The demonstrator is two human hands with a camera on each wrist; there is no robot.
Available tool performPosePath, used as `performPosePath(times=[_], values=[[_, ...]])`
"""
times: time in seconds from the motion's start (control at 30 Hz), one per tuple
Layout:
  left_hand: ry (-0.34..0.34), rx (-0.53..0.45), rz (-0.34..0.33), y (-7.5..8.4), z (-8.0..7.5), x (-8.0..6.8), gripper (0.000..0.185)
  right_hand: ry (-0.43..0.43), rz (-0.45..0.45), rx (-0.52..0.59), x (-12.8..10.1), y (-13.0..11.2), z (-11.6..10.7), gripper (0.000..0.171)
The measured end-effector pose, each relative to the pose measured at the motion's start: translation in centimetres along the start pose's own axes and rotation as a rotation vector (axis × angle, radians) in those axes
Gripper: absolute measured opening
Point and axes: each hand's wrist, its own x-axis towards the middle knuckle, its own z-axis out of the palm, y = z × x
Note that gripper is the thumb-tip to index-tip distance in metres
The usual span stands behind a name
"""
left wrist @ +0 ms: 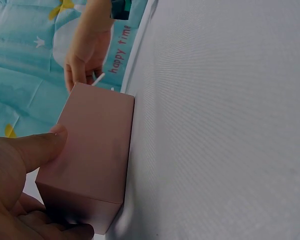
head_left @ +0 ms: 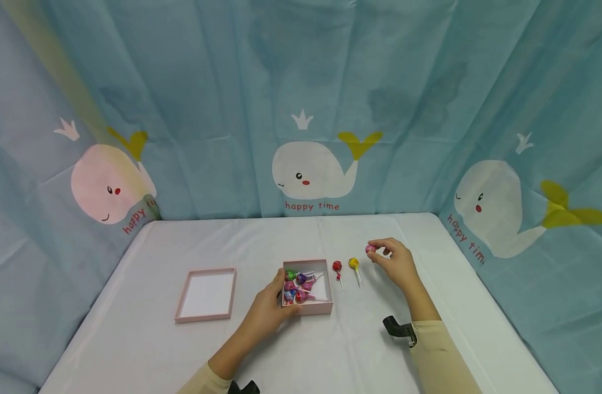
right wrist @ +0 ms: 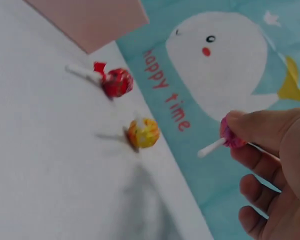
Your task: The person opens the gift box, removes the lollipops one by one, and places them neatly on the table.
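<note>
A pink box (head_left: 316,309) with several wrapped lollipops inside stands on the table. My left hand (head_left: 269,306) grips its left side, the thumb on the front wall in the left wrist view. To the right, my right hand (head_left: 396,264) pinches a pink lollipop (right wrist: 228,134) by its wrapped head between thumb and forefinger, above the table, its white stick pointing free. Between the box and that hand lie a red lollipop (head_left: 337,266) and a yellow lollipop (head_left: 354,264), side by side, sticks toward the front.
The shallow pink box lid (head_left: 205,295), white inside, lies on the white tablecloth (head_left: 133,339) left of the box. Blue curtains (head_left: 207,109) printed with whales hang behind and along both sides of the table.
</note>
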Motion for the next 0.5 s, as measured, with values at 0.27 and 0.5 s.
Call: performPosePath(times=[0.27, 0.5], values=[[0.008, 0.001, -0.002, -0.1, 0.1, 0.0, 0.103, -0.031, 0.129, 0.003, -0.2, 1.9, 0.6, 0.031], [0.011, -0.003, -0.003, -0.1, 0.2, 0.1, 0.104, -0.072, 0.217, 0.026, -0.3, 2.9, 0.8, 0.033]])
